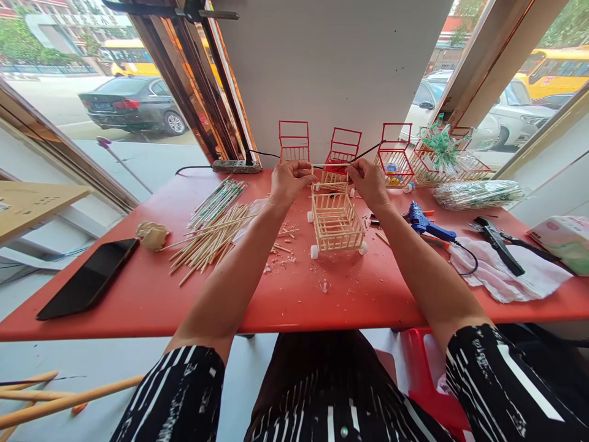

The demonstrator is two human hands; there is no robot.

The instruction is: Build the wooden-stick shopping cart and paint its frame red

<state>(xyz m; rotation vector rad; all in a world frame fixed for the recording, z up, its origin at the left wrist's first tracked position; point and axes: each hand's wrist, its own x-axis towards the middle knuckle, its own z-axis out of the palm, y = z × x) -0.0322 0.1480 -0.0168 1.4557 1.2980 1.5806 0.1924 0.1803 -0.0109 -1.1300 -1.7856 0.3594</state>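
A small shopping cart [337, 228] made of thin wooden sticks stands on white wheels in the middle of the red table. Across the top of its upright handle frame runs a light wooden stick [330, 165]. My left hand [291, 180] pinches the stick's left end, while the fingers of my right hand [369, 183] are closed at its right end. Whether the stick is fixed to the uprights cannot be made out. Between my arms, stick scraps [288, 248] and pale crumbs lie around the cart.
Loose sticks [207, 239], wrapped sticks [218, 202] and a phone [87, 279] lie left. A blue glue gun [427, 224] and black pliers [499, 245] are on the right, by a white cloth [478, 276]. Several red-trimmed carts [393, 162] and a power strip [237, 167] line the back.
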